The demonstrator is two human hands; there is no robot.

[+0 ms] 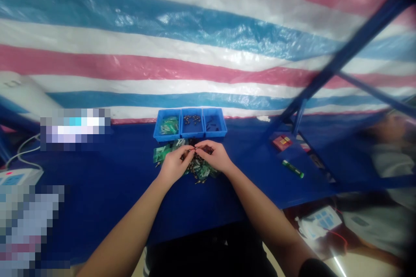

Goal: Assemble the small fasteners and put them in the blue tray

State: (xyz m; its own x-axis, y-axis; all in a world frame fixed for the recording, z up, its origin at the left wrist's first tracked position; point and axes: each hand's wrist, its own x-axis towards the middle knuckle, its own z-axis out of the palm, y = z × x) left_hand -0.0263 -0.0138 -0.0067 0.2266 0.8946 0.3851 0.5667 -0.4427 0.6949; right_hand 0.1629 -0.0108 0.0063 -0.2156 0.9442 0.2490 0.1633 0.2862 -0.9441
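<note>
Just in front of the blue bins, my left hand [174,162] and my right hand [216,156] meet at the fingertips. Both are closed in a pinch around something tiny and dark, too small to name. Beneath them lies a pile of small metal parts [196,166] mixed with green-printed clear packets [203,172]. More green packets [160,154] stick out left of my left hand. A three-part blue bin [191,135] stands behind: green packets [169,125] in its left section, small round metal pieces [192,119] in the middle, thin dark pieces [212,124] on the right.
The blue table [117,199] spreads around the pile. A red box [282,142] and a green tube [293,169] lie to the right, near a blue metal frame [312,88]. White power strips [325,218] with cables sit lower right. Another person [391,147] is blurred at the right.
</note>
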